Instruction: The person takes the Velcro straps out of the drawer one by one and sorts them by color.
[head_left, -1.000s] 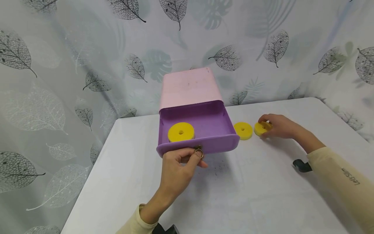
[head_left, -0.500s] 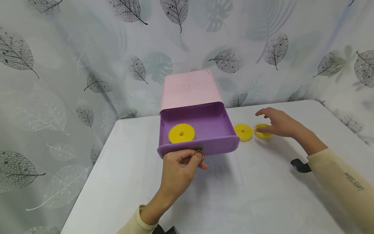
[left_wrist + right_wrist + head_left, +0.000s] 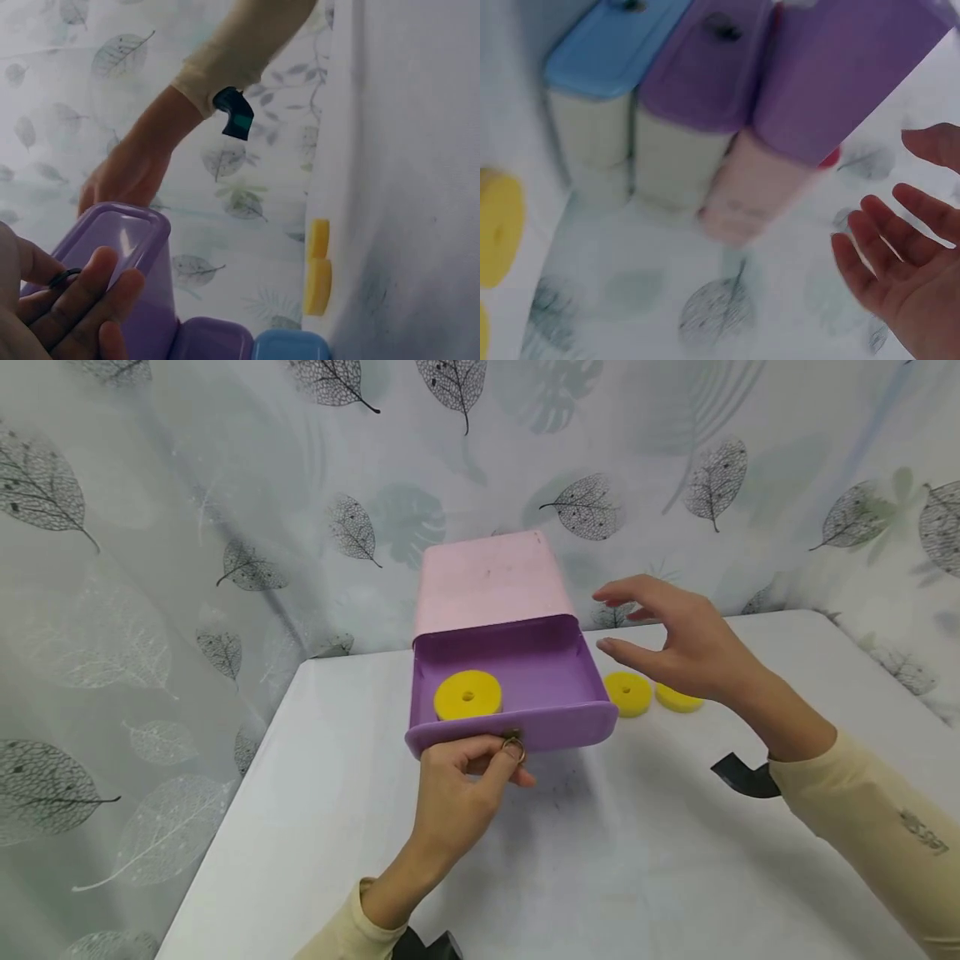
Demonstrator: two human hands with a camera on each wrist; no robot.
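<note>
My left hand pinches the small ring pull on the front of a purple drawer. The drawer is pulled out of a pink casing. Inside it, at the front left, lies a thick yellow disc with a hole in its middle. My right hand hovers in the air to the right of the casing, thumb and fingers spread, holding nothing. Two more yellow discs lie on the table behind and below it, a left one and a partly hidden right one.
Below the pulled-out drawer, the right wrist view shows a second purple drawer and a blue drawer, both pushed in. A leaf-patterned curtain hangs close behind the white table.
My right hand has left the right-hand yellow disc on the table and moved up and to the left, its fingers spreading. My left hand keeps its pinch on the ring pull.
</note>
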